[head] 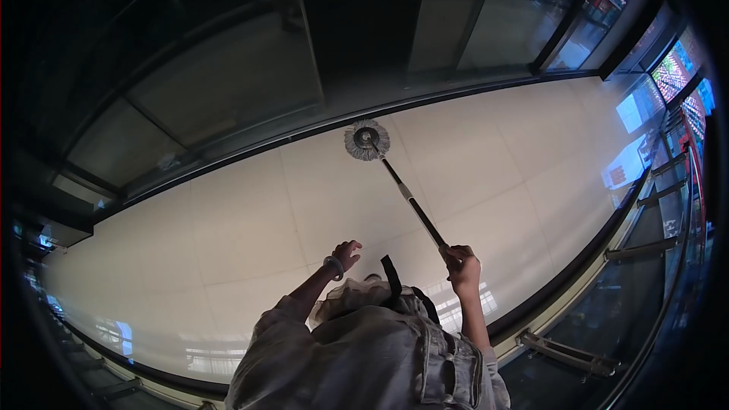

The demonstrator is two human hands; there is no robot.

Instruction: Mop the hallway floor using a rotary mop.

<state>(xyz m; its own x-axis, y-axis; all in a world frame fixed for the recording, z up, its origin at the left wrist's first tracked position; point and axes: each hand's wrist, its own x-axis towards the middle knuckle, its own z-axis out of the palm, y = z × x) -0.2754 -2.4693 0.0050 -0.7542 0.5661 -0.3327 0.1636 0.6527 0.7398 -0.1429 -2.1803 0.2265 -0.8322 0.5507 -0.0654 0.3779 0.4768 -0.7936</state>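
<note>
A round spin mop head with grey strands (367, 139) lies on the pale tiled floor (245, 216), close to the dark base edge of the glass wall. Its black and silver handle (420, 213) slants down toward me, and my right hand (462, 265) is closed around the upper end. My left hand (345, 258), with a bangle on the wrist, hangs over the floor in front of my body, fingers apart and holding nothing. A black strap (390, 280) sticks up from my clothing between both hands.
Dark glass panels (228, 80) run along the far side of the walkway. A glass railing with metal brackets (564, 353) curves along the near and right side. Light reflections show on the glossy tiles. Bright windows (672, 71) stand at the far right.
</note>
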